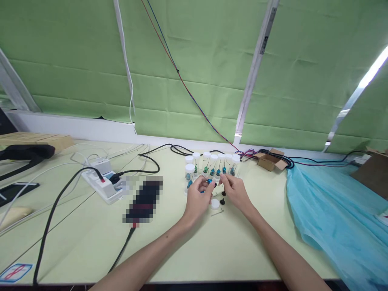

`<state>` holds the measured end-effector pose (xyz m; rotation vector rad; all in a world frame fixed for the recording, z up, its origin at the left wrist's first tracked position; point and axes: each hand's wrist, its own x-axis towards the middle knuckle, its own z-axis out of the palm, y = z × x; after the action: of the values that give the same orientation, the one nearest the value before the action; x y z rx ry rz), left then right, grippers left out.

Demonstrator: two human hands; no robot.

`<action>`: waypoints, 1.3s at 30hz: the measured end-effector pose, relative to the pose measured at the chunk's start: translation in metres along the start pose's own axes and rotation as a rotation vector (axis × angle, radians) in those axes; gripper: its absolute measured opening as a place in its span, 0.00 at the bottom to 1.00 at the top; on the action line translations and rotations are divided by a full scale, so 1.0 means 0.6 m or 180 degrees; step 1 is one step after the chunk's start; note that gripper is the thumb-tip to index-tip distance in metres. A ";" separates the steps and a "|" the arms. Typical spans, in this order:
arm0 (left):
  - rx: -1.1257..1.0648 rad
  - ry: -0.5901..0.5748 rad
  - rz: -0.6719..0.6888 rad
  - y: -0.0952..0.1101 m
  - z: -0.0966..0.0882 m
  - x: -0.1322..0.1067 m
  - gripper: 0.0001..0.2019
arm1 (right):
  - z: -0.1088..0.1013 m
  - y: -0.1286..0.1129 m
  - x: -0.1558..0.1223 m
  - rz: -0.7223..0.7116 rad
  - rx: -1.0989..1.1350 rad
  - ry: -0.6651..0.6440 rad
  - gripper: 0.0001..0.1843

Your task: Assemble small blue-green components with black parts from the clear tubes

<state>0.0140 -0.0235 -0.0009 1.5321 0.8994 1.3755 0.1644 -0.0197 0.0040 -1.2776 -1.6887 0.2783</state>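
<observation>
Between the fingertips of my left hand [197, 199] is a small blue metallic part [209, 181], with a dark piece at its right end. My right hand [237, 193] is close beside it, its thumb and forefinger pinched together; whatever is in that pinch is too small to make out. Just beyond both hands stand several clear jars with white lids [214, 157], holding blue or green pieces with thin metal stems. Below the hands lie a loose white lid [215, 204], a small black knob-like piece [222, 201] with another just above it, and a thin bent metal rod [217, 213].
Left of the hands lie a pixelated dark device [144, 200] on a cable and a white power strip [104, 188] with plugs. A small open cardboard box [269, 161] and coiled black cable are behind at right. Blue sheeting [330, 210] covers the table's right side.
</observation>
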 end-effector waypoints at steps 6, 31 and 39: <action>0.1396 0.0018 0.0247 -0.008 -0.004 -0.003 0.09 | -0.002 0.021 0.003 -0.0051 -0.0363 0.0241 0.18; 0.1828 -0.0075 0.0165 -0.037 -0.011 0.006 0.03 | 0.000 0.042 0.000 -0.0505 -0.1066 -0.0743 0.13; 0.1675 -0.0095 0.0130 -0.029 -0.007 0.006 0.05 | -0.008 0.016 0.003 -0.0339 -0.0135 -0.0066 0.15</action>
<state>0.0107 -0.0134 -0.0159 1.9619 1.2870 1.1930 0.1738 -0.0161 0.0010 -1.2145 -1.7821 0.1940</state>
